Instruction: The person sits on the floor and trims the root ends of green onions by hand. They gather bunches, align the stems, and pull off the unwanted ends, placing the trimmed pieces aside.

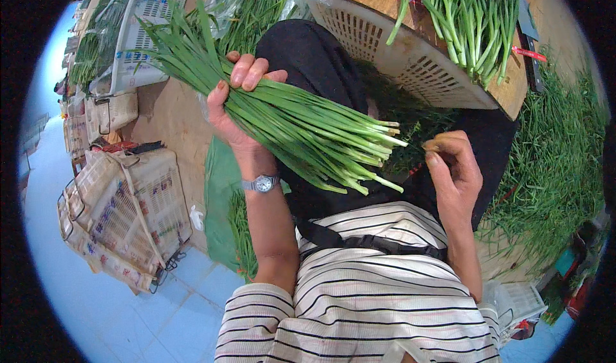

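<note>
My left hand [245,89] is closed round a bunch of green garlic chives [298,122], held slantwise above my lap. The leaves fan out at the upper left and the pale cut ends point right. Close to those ends hovers my right hand [455,166], its thumb and forefinger bent near each other; whether something thin is between them I cannot tell. More chives [474,26] lie on a wooden board [512,86] at the upper right, across a red printed strip [529,53].
An upturned-looking plastic crate [409,69] carries the board, with a dark-handled knife [532,65] at its edge. Loose green leaves [548,170] are heaped at the right. White crates [139,209] stand on the left, near a green plastic sheet [219,209].
</note>
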Demonstrator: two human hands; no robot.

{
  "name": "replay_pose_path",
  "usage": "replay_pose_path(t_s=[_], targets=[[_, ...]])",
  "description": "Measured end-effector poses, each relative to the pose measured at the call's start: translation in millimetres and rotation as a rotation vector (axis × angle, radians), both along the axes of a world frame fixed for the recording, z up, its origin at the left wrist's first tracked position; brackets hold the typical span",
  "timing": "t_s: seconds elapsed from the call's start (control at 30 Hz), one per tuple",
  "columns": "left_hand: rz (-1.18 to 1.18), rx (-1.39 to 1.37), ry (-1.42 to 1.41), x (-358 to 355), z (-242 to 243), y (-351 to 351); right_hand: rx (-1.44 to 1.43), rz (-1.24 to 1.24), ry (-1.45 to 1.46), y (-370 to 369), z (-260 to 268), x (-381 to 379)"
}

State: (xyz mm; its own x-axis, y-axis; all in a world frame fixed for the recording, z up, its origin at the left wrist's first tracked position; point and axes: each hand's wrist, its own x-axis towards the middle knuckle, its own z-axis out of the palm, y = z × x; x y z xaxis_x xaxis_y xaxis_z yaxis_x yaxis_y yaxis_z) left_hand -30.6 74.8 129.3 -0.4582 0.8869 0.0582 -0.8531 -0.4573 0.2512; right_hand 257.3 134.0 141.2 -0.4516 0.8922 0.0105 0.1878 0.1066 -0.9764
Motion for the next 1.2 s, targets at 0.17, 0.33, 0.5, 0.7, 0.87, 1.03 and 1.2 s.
replay_pose_path(t_s=[0.17,0.33,0.5,0.7,0.87,1.03,1.2], targets=[[0.009,-0.02,0.056,-2,1,1,0.167,0.198,-0.002,22,4,-27],[0.027,-0.019,0.034,-1,0,0,0.217,0.42,-0.034,35,-1,-38],[0.045,-0.034,0.063,2,1,2,-0.007,0.194,0.109,20,-3,-46],[0.036,-0.007,0.038,2,0,1,-0.515,-0.231,0.486,28,-4,-43],[0.047,-0.009,0.02,3,-1,1,-0.536,-0.155,0.476,30,-22,-5],[0.058,0.003,0.029,5,-1,3,-0.487,-0.238,0.371,7,-18,-9],[0.081,-0.033,0.065,10,4,3,-0.482,-0.167,0.299,-11,-17,-26]])
